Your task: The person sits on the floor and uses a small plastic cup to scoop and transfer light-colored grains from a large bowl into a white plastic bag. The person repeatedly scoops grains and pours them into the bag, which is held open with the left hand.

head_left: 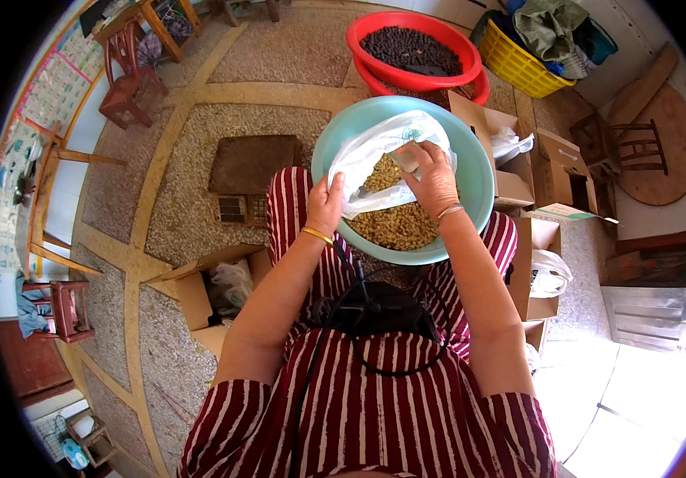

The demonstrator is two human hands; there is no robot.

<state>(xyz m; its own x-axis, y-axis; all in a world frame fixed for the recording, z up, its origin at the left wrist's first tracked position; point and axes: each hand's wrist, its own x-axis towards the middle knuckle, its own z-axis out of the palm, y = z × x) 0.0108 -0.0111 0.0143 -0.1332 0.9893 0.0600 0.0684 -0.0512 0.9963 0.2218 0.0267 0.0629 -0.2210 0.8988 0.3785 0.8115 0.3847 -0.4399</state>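
A white plastic bag (pixel 375 143) lies open inside a light turquoise basin (pixel 482 183) in front of my knees. Pale tan pieces, like small nuts or beans, show in the bag's mouth, and a heap of the same pieces (pixel 395 229) fills the near part of the basin. My left hand (pixel 325 205) pinches the bag's left rim between thumb and fingers. Over the bag's right side, my right hand (pixel 432 177) is closed on a small translucent cup-like thing (pixel 406 156), partly covered by the fingers. What that thing contains cannot be made out.
Beyond the basin, a red tub (pixel 351 36) of dark pieces rests on another red tub. A yellow basket (pixel 510 56) stands far right. Cardboard boxes (pixel 510 179) with white bags line the right; another box (pixel 191 299) sits left. A low wooden stool (pixel 253 162) is ahead left.
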